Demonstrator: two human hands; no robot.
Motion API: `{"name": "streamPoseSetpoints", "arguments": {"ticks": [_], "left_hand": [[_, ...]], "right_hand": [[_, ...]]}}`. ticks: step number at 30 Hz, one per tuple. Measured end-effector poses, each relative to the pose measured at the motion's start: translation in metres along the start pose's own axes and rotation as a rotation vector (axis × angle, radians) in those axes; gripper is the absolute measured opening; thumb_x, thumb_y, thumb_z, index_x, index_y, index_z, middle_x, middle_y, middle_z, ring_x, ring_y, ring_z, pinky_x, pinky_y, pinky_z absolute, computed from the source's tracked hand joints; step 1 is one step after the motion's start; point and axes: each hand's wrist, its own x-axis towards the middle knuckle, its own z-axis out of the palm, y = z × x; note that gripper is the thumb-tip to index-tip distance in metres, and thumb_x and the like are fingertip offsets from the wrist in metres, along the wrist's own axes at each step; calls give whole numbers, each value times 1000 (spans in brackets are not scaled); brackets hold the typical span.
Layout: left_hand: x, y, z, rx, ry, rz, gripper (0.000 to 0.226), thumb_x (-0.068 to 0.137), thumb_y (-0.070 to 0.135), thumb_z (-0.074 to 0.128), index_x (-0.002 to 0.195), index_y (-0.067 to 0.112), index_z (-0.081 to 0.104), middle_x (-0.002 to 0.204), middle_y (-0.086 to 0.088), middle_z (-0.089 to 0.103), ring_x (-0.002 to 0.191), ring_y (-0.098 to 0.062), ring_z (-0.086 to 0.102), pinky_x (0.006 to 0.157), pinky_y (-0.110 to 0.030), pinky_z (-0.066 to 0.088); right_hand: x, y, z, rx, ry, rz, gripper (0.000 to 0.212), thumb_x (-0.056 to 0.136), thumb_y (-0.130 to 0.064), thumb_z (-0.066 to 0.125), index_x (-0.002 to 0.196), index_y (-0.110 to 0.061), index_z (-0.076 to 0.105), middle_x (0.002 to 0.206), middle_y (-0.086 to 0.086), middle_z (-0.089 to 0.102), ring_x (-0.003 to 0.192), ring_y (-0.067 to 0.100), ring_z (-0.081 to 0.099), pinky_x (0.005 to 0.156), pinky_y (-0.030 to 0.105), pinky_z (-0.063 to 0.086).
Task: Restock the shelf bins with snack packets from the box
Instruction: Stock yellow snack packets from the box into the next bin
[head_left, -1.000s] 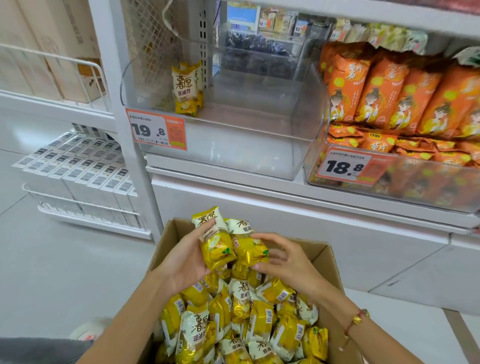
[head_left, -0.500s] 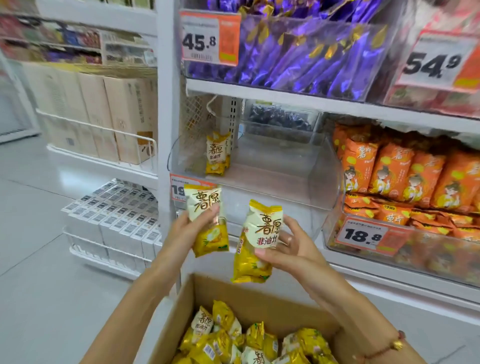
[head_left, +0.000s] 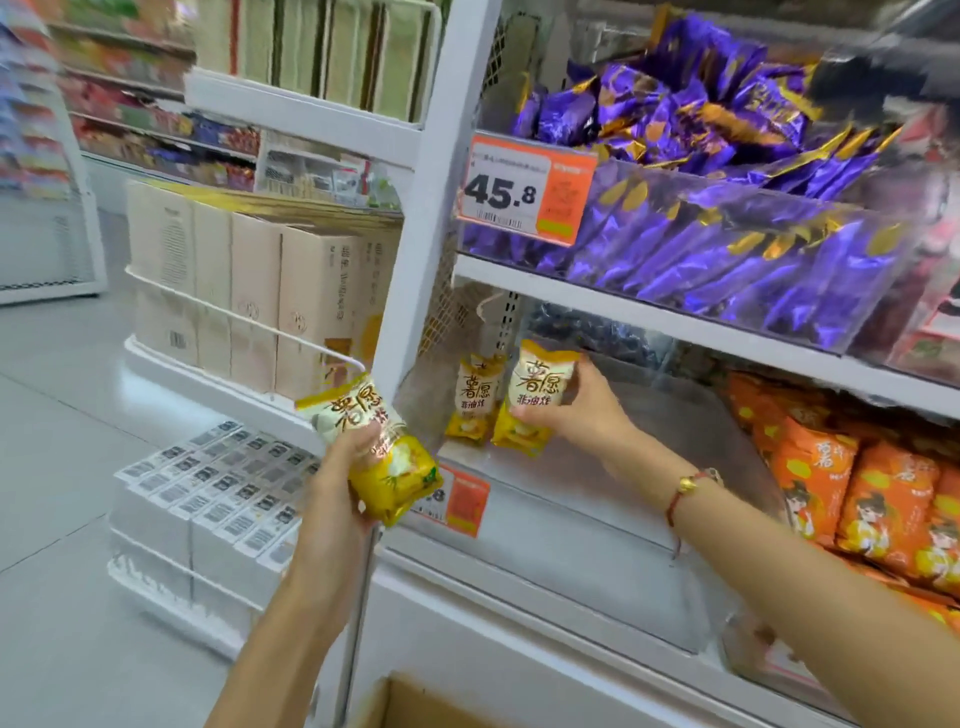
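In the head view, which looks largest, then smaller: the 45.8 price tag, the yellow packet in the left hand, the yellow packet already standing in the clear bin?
1. 45.8 price tag
2. packet in the left hand, nearer the camera, so unsure
3. standing packet

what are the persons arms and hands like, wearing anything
Both forearms are bare, with no sleeves in view and no gloves on the left hand or right hand. The right wrist carries a thin red cord bracelet with a small gold bead. The left wrist shows nothing worn.

Snack packets (head_left: 540, 397): glossy plastic film. Shelf bin (head_left: 597, 519): clear smooth plastic. Box (head_left: 415, 706): matt brown cardboard.
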Motion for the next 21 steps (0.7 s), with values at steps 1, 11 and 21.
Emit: {"name": "streamPoseSetpoints", "arguments": {"ticks": [1, 11, 21], "left_hand": [[1, -2, -7, 32, -5, -11, 12, 91, 19, 53, 95, 20, 64, 79, 3, 71, 69, -9, 67, 68, -29, 55], [6, 1, -32, 198, 50, 9, 47, 69, 32, 67, 115, 24, 63, 101, 6, 73, 86, -5, 70, 82, -31, 52], [4, -6, -30, 212, 12, -11, 45, 69, 33, 65, 113, 25, 64, 106, 4, 73, 96, -10, 69, 88, -33, 50]], "right_hand": [[14, 6, 9, -56, -25, 21, 54, 66, -11, 87, 108, -15, 53, 107, 0, 64, 94, 13, 61, 81, 26, 50], [69, 41, 92, -124, -95, 50, 76, 63, -13, 89, 126, -10, 46, 122, 4, 61, 112, 20, 58, 95, 36, 50], [62, 46, 87, -198, 18, 0, 50, 78, -14, 76, 121, -8, 50, 108, 2, 61, 103, 21, 58, 84, 28, 48]]}}
